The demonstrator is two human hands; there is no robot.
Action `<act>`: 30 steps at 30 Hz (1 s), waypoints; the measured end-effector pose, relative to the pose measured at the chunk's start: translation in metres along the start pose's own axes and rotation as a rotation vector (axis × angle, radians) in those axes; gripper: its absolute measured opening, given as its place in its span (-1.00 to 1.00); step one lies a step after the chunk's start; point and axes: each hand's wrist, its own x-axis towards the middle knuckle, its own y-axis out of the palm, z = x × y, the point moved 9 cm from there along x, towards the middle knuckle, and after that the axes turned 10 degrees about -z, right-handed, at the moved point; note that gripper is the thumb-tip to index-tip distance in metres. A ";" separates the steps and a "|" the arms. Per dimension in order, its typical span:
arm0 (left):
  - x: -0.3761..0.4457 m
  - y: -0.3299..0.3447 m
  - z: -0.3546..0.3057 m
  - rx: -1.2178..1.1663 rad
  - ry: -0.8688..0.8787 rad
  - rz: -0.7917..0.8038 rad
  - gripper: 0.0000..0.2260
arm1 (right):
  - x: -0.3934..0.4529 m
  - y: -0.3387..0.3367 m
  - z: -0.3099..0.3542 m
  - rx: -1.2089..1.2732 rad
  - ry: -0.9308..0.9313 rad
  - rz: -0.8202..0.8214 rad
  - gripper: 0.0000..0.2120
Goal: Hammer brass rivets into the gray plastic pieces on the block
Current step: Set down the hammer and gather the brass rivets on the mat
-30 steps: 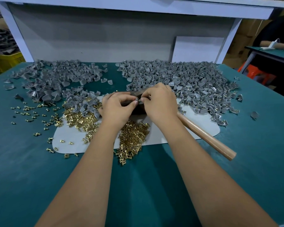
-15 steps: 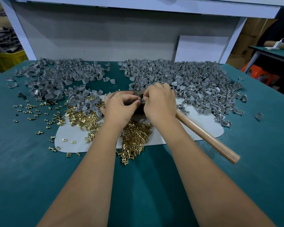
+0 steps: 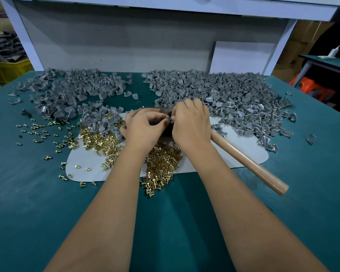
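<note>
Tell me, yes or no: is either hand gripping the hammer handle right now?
No: the hammer handle lies on the table, behind the right hand.

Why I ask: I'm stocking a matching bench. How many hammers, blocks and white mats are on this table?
Wooden-handled hammer: 1
Dark block, mostly hidden by the hands: 1
White mat: 1
Total: 3

A teal table [image 3: 37, 203] carries a white mat [image 3: 82, 161], gray plastic pieces [image 3: 234, 99], brass rivets [image 3: 161, 161] and a hammer [image 3: 249, 163].
</note>
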 end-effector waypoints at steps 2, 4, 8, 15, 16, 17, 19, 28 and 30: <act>-0.001 0.000 -0.001 0.011 -0.006 0.000 -0.90 | 0.000 -0.001 0.001 -0.014 -0.006 -0.003 -0.85; -0.001 0.000 0.000 0.011 -0.016 0.007 -0.90 | 0.001 0.000 0.001 -0.016 -0.008 0.015 -0.85; -0.001 0.001 -0.001 -0.012 -0.010 0.017 -0.89 | 0.008 0.002 0.001 0.026 -0.029 0.082 -0.86; -0.002 0.000 -0.003 -0.009 0.005 0.003 -0.87 | 0.018 0.005 0.005 0.087 -0.039 0.141 -0.89; -0.002 0.000 -0.003 -0.008 0.003 0.005 -0.87 | 0.015 0.004 0.004 0.104 -0.024 0.121 -0.92; -0.002 0.000 -0.003 -0.007 0.001 0.009 -0.87 | 0.013 0.003 0.002 0.117 -0.012 0.097 -0.94; -0.003 0.000 -0.003 0.002 -0.007 0.018 -0.89 | 0.007 0.002 0.000 0.131 -0.013 0.045 -0.94; -0.005 -0.001 -0.006 -0.041 -0.039 0.043 -0.86 | -0.002 0.002 -0.002 0.109 -0.001 -0.069 -0.93; -0.005 -0.002 -0.007 -0.025 -0.045 0.043 -0.86 | 0.000 0.001 -0.002 0.102 -0.005 -0.068 -0.94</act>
